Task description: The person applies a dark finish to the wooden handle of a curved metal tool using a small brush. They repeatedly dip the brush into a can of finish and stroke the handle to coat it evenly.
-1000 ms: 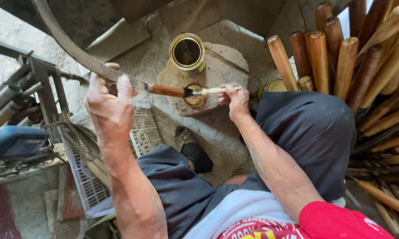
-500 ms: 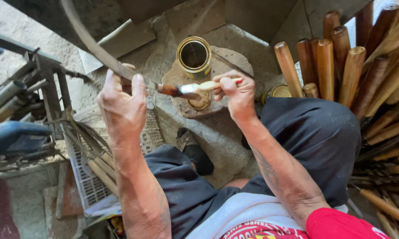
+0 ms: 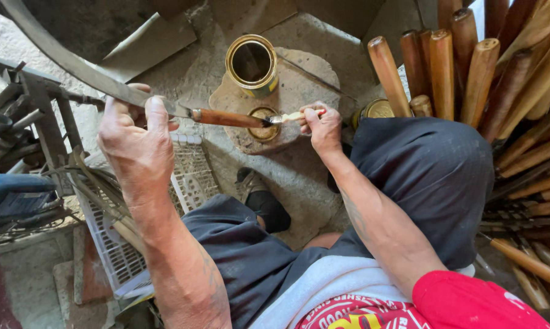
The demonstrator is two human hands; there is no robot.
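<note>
While left hand (image 3: pixel 138 137) grips sickle (image 3: pixel 92 76) | right hand (image 3: pixel 321 125) pinching brush (image 3: pixel 293 116), seemingly shifted toward handle's (image 3: pixel 226 117) end.

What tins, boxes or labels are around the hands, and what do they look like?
Open tin: round, gold rim, yellowish label band, on the flat stone beyond the hands.
Small lid or tin: round, gold, below the sickle's wooden handle, near the right hand.
Second tin: round gold top, beside the right knee.
Plastic crate: white grid, below the left hand.
No signs or screens.
</note>
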